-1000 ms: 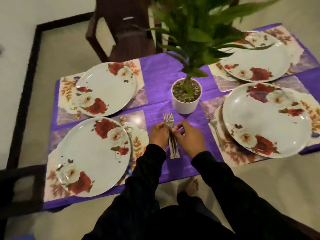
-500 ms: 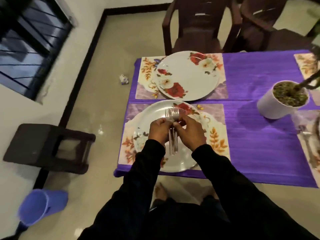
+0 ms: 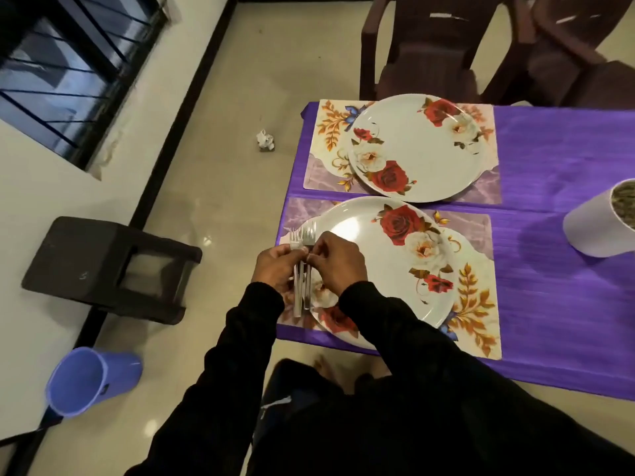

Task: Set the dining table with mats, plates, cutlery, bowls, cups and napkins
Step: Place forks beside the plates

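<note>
Both hands hold a small bunch of steel forks [image 3: 302, 235] upright over the left edge of the near floral plate [image 3: 388, 266]. My left hand [image 3: 276, 267] grips the handles from the left. My right hand [image 3: 338, 264] pinches one fork near its neck. The near plate lies on a floral mat [image 3: 476, 304]. A second floral plate [image 3: 417, 146] sits on its own mat [image 3: 330, 132] behind it. Both mats rest on the purple tablecloth [image 3: 556, 304]. The fork handles stick out below my hands.
A white plant pot [image 3: 598, 225] stands at the right edge on the cloth. Two dark chairs [image 3: 426, 53] stand behind the table. On the floor to the left are a dark stool [image 3: 110, 266], a blue bucket [image 3: 89, 379] and a crumpled paper [image 3: 265, 140].
The view has swung left from the table's centre to the left place settings. My hands carried the forks from in front of the pot to the near-left plate's left edge.
</note>
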